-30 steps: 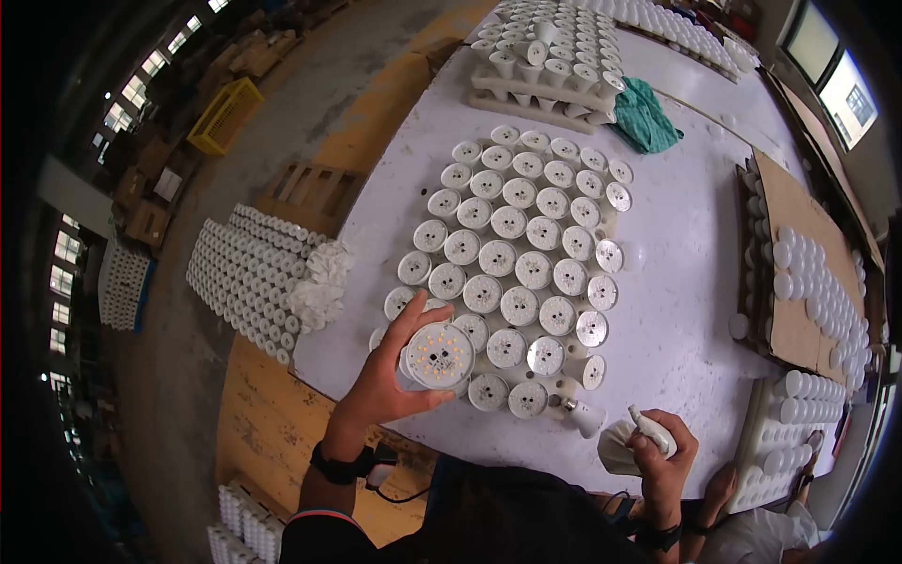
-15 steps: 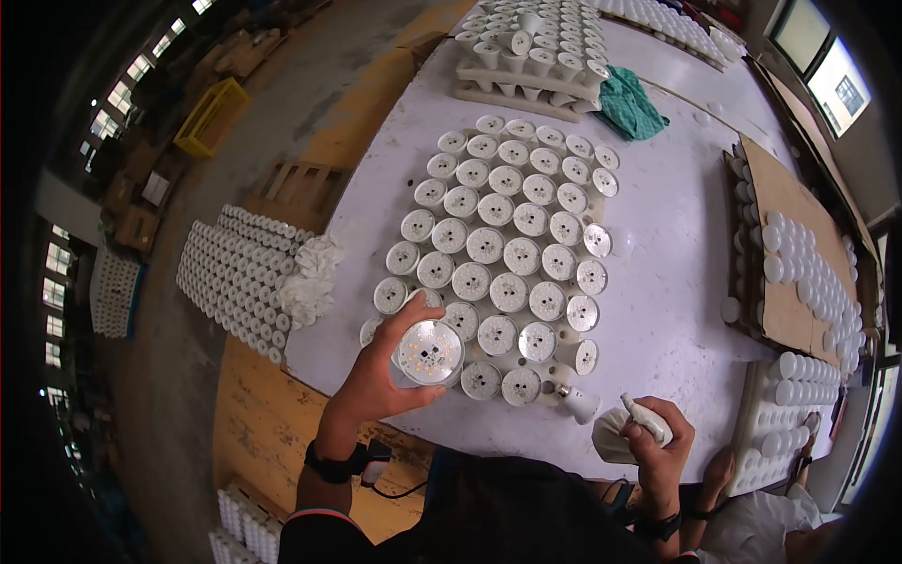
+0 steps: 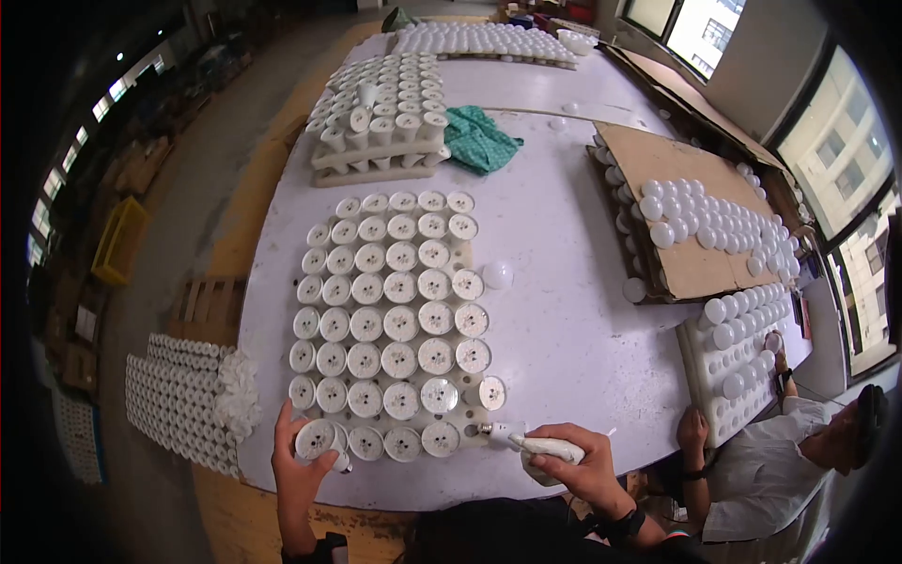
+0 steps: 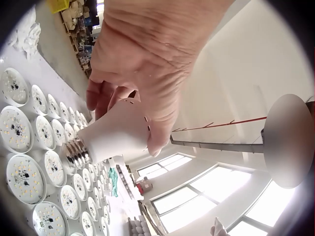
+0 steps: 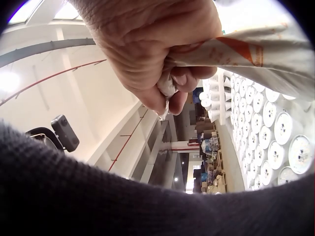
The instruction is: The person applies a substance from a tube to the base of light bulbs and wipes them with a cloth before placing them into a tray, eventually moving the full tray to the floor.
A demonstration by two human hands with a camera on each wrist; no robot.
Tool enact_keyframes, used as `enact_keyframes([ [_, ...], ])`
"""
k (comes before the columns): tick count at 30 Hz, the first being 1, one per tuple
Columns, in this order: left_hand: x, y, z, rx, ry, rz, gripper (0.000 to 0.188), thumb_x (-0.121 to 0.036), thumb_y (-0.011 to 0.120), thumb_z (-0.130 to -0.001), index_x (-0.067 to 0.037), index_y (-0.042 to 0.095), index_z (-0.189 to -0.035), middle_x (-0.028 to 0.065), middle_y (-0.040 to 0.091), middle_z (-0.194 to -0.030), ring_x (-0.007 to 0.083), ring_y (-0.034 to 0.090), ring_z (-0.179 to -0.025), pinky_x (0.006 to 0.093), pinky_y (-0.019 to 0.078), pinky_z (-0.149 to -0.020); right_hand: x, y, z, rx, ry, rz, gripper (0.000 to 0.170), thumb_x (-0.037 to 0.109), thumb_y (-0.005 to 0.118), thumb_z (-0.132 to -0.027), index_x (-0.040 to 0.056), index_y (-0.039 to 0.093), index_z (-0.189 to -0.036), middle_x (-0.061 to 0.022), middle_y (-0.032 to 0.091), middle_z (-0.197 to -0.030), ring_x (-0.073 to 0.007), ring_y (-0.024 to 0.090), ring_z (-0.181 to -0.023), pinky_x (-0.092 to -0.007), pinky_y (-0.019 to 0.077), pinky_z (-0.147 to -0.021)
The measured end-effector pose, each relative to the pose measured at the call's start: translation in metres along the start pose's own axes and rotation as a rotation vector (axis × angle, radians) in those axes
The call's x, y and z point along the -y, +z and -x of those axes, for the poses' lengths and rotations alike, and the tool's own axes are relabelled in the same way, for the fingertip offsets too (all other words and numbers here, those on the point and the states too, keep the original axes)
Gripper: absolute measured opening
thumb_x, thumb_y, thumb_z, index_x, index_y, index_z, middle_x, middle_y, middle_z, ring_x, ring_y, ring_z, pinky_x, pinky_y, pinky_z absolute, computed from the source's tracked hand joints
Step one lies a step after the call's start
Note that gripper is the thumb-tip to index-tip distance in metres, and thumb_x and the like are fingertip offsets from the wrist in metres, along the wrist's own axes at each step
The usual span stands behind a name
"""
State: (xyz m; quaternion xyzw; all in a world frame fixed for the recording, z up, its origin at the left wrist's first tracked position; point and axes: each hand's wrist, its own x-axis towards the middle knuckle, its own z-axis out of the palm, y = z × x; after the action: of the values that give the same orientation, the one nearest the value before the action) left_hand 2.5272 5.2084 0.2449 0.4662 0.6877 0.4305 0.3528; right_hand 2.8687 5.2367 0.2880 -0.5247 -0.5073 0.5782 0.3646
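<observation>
In the head view my left hand (image 3: pixel 299 477) grips an LED bulb body (image 3: pixel 316 439) at the near left corner of the tray. Its round LED board faces up. The left wrist view shows thumb and fingers round the wide rim of the bulb body (image 4: pixel 115 130), with the metal screw cap pointing down toward the rows. My right hand (image 3: pixel 590 462) squeezes a white plastic bag (image 3: pixel 556 449) with a narrow tip; orange print shows on the bag (image 5: pixel 246 53) in the right wrist view. Beside that tip a bulb (image 3: pixel 505 432) lies on its side, partly covered.
A holed tray (image 3: pixel 460 256) carries rows of open bulb bodies. A clear dome (image 3: pixel 498 274) lies right of it. Behind are stacked trays (image 3: pixel 376 171) and a green cloth (image 3: pixel 481 141). At right, domes (image 3: pixel 691 211) cover cardboard (image 3: pixel 629 150), and another person (image 3: pixel 766 470) handles a dome tray.
The head view has swung to the right. My left hand has tilted the bulb body at the tray's near left corner. My right hand has brought the bag up to the lying bulb.
</observation>
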Motion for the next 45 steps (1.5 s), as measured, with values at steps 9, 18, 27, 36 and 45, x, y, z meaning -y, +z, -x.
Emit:
enact_keyframes([
  [9,-0.004,0.027,-0.022,0.031,0.069,-0.084,0.08,-0.004,0.067,-0.059,-0.005,0.031,-0.13,0.0114,0.051,-0.103,0.0197,0.051,-0.093,0.0308,0.0408,-0.084,-0.007,-0.026,-0.004,-0.03,0.067,-0.069,0.025,0.01,0.066,-0.076,0.0026,0.061,-0.1,-0.0034,0.061,-0.08,-0.0046,0.05,-0.059,-0.0178,0.0391,-0.049],
  [18,0.029,0.062,-0.064,-0.064,0.0,-0.547,0.074,-0.01,0.072,-0.058,-0.001,0.04,-0.124,0.0168,0.052,-0.108,0.0279,0.051,-0.101,0.0364,0.0411,-0.085,-0.009,-0.055,-0.032,-0.178,0.084,-0.086,0.024,0.008,0.069,-0.072,-0.0008,0.062,-0.093,-0.0077,0.063,-0.084,-0.0124,0.059,-0.076,-0.0254,0.048,-0.068],
  [27,0.024,0.078,-0.068,-0.127,-0.04,-0.722,0.072,-0.018,0.073,-0.059,-0.005,0.042,-0.122,0.0189,0.049,-0.111,0.0342,0.042,-0.108,0.0409,0.0351,-0.09,-0.014,-0.07,-0.049,-0.147,0.137,-0.09,0.025,0.009,0.068,-0.072,0.0004,0.062,-0.095,-0.0062,0.063,-0.084,-0.0109,0.058,-0.075,-0.0237,0.0473,-0.067],
  [36,-0.011,0.161,-0.006,0.283,0.544,-0.41,0.021,-0.009,0.068,-0.067,-0.008,0.061,-0.087,0.0036,0.061,-0.077,0.0215,0.057,-0.074,0.0344,0.0418,-0.075,-0.014,-0.075,-0.045,-0.098,0.099,-0.112,0.023,0.007,0.068,-0.072,0.0009,0.062,-0.094,-0.0051,0.063,-0.083,-0.0109,0.058,-0.074,-0.0233,0.047,-0.067],
  [45,-0.027,0.198,-0.021,0.37,0.309,-0.328,0.009,-0.004,0.062,-0.071,-0.004,0.062,-0.08,0.0067,0.061,-0.075,0.0219,0.058,-0.081,0.0302,0.0442,-0.076,-0.022,-0.099,-0.022,-0.124,0.096,-0.097,0.024,0.005,0.068,-0.071,-0.0001,0.062,-0.093,-0.0071,0.063,-0.082,-0.0124,0.059,-0.073,-0.0245,0.0477,-0.067],
])
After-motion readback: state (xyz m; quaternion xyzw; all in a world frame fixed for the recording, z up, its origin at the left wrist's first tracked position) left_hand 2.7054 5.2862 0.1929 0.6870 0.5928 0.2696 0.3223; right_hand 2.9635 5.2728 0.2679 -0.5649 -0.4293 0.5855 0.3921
